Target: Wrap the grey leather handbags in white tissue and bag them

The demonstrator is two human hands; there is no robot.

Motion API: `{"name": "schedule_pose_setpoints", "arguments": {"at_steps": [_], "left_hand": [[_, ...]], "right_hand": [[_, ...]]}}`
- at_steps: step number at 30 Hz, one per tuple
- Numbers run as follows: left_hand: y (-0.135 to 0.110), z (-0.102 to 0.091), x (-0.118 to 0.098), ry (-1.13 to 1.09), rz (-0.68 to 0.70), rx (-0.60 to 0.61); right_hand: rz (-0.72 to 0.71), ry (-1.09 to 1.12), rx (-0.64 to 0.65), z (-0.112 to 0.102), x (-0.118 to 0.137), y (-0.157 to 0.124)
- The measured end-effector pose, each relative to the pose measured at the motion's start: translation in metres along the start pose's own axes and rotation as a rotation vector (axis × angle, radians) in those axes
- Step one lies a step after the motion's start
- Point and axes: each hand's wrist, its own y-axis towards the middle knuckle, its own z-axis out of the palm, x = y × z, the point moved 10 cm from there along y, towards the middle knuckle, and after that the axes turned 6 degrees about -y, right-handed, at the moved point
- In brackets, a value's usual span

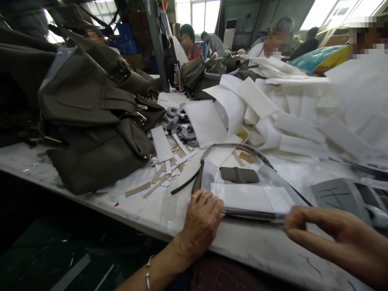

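A flat, unfinished bag piece [248, 197] lies at the table's front edge, with white sheeting on top and dark layers at its near edge. My left hand [203, 216] is closed over its left end, fingers curled on the edge. At its right corner is my right hand [330, 232], slightly blurred, thumb and fingers drawn together; what is between them is hidden. A long dark strap [239, 146] arches behind the piece. On the white sheeting rests a small dark grey folded leather piece [239, 175].
Dark grey leather bags [91, 101] pile up on the left. Scrap strips [163, 171] and grey coils [184, 129] lie mid-table. White sheets [291, 117] heap at the right, near a grey marked object [336, 198]. Other people [192, 46] sit beyond.
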Motion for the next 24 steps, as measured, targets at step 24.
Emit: {"name": "schedule_pose_setpoints", "arguments": {"at_steps": [24], "left_hand": [[-0.005,-0.003,0.017,-0.104,-0.103,-0.059]], "right_hand": [[-0.352,-0.566,0.762,0.106,0.096,0.16]]}}
